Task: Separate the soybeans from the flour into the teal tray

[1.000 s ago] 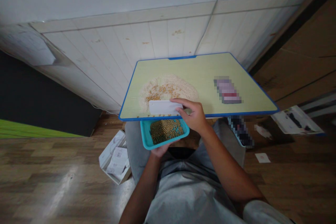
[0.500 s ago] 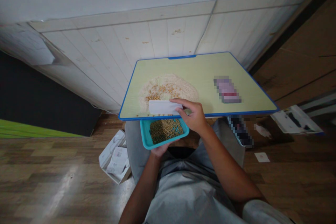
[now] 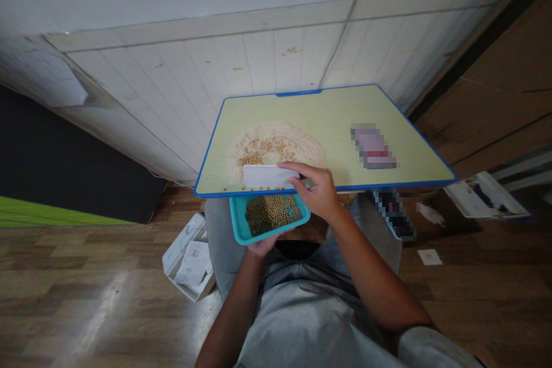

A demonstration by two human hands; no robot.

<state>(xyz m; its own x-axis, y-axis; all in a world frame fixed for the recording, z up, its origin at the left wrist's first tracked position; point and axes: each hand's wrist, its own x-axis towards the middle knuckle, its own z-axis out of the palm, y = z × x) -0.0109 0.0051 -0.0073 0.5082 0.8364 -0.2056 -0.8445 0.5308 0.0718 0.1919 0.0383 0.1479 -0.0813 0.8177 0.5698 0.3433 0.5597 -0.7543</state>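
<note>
My right hand (image 3: 317, 187) pinches the right end of a flat white card (image 3: 267, 176), which stands on its long edge near the table's front rim. Behind the card spreads a patch of pale grains (image 3: 304, 146) with yellowish beans (image 3: 254, 159) scattered in it. A few beans lie between the card and the blue rim. Just below that rim, my left hand (image 3: 263, 245) supports a turquoise tray (image 3: 239, 236) from underneath; most of its fingers are hidden. Inside the tray are round beige beans (image 3: 282, 210), darker on the left side.
The light-green tabletop (image 3: 336, 109) has a blue edge and stands against a white panelled wall (image 3: 172, 80). A blurred-out phone-like object (image 3: 373, 146) lies on its right. An open white box (image 3: 190, 267) with papers sits on the floor at left; another white box (image 3: 487, 195) is at right.
</note>
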